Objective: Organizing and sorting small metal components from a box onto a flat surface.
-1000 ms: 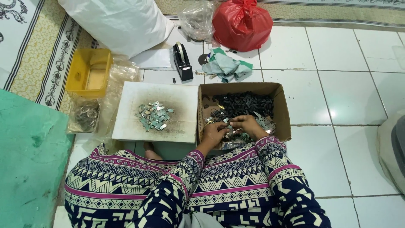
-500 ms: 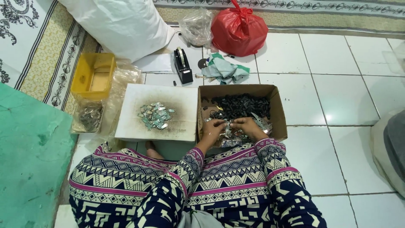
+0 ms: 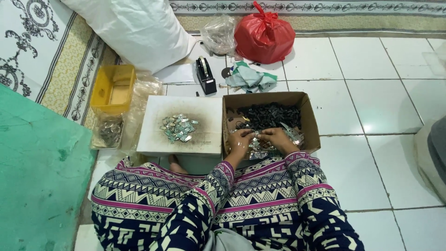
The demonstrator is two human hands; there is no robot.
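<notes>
Both hands are inside an open cardboard box point(image 3: 310, 122) on the tiled floor in front of my lap. My left hand point(image 3: 239, 142) and my right hand point(image 3: 275, 138) meet over a heap of small silvery metal pieces point(image 3: 290, 136) in the box's near half, fingers pinched together on a small piece between them. Dark metal parts point(image 3: 269, 115) fill the far half of the box. To the left lies a white board point(image 3: 195, 139) with a small pile of silvery pieces point(image 3: 179, 128) on it.
A yellow plastic tub point(image 3: 113, 88) and clear bags of metal bits point(image 3: 110, 130) sit left of the board. Behind the box are a black tape dispenser point(image 3: 204, 74), a crumpled cloth point(image 3: 251, 80), a red plastic bag point(image 3: 264, 35), a white sack point(image 3: 134, 28). A green mat point(image 3: 37, 176) lies at left.
The camera view has shifted slightly. Both hands stay in the box, fingers working closer together over the silvery pieces.
</notes>
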